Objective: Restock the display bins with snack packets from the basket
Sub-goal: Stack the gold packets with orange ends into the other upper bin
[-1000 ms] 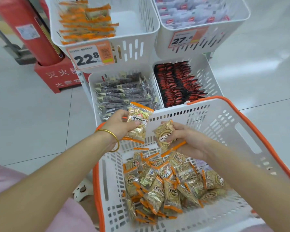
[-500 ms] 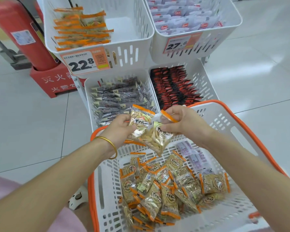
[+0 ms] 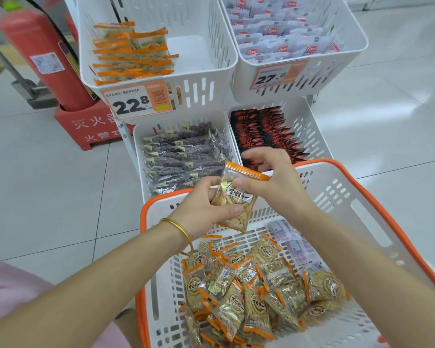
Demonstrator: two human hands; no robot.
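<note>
a pale tiled floor point(image 3: 48, 197) is seen beneath a display rack of four white bins, with a white basket point(image 3: 319, 179) rimmed in orange set in front of the lower pair. the upper left bin point(image 3: 211, 79) is partly filled, along its left side, with a row of orange-edged packets point(image 3: 133, 54), and a price tag point(image 3: 136, 101) reading 22.8 is fixed to its front. the upper right bin point(image 3: 337, 69) is filled with white packets point(image 3: 281, 33) and carries a second price tag point(image 3: 274, 76) reading 27.6. dark packets point(image 3: 183, 156) are stacked in the lower left bin point(image 3: 138, 146), red-and-black packets point(image 3: 264, 131) in the lower right bin point(image 3: 312, 136). a red fire extinguisher point(image 3: 43, 59) is stood in a red stand point(image 3: 86, 126) left of the rack. a loose heap of packets point(image 3: 249, 292) with orange ends is piled in the basket, with a few pale purple packets point(image 3: 291, 242) just beside it. a snack packet point(image 3: 239, 199) is held above the basket's far edge by both hands: the grip of the left hand point(image 3: 201, 209) is closed round its lower half, thumb across the front, while its top is pinched between thumb and fingers of the right hand point(image 3: 274, 182). whether more than one packet is held cannot be told. a gold bangle point(image 3: 181, 229) is worn on the left wrist.
</note>
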